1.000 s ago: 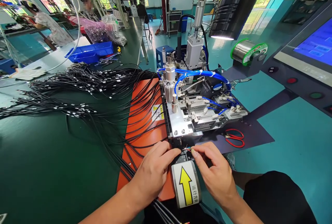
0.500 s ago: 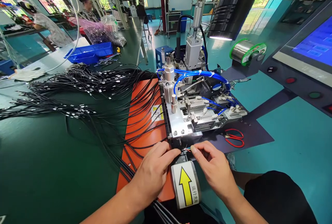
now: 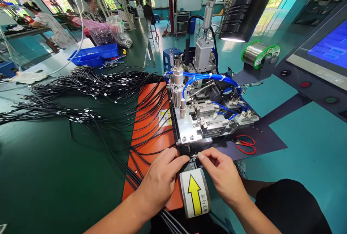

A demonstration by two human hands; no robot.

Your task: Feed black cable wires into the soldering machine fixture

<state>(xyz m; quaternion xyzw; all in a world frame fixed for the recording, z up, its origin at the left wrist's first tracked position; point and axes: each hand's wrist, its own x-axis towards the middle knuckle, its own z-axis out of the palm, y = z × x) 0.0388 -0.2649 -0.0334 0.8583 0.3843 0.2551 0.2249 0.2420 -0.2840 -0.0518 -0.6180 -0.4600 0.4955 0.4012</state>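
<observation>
At the front edge of the machine [image 3: 191,129], my left hand [image 3: 159,174] is closed, thumb and forefinger pinched on a cable end that they mostly hide. Thin coloured wires [image 3: 194,156] fan out from there. Their tips are pinched between the thumb and forefinger of my right hand [image 3: 223,172], just to the right. Beneath the wires is a small dark holder [image 3: 192,164] on the machine's track. A white plate with a yellow arrow [image 3: 194,194] lies between my wrists. Several black cables [image 3: 132,176] run under my left hand.
An orange panel [image 3: 148,114] with black cables across it borders the machine on the left. Bundles of cables [image 3: 89,85] lie on the green table [image 3: 54,165]. Red-handled snips [image 3: 245,144], a solder spool [image 3: 257,54], a lamp [image 3: 246,8] and a control panel [image 3: 320,78] stand right.
My right fingertips have shifted slightly left, closer to the left thumb, along the coloured wires. My left hand keeps its place, and the camera view has moved a touch.
</observation>
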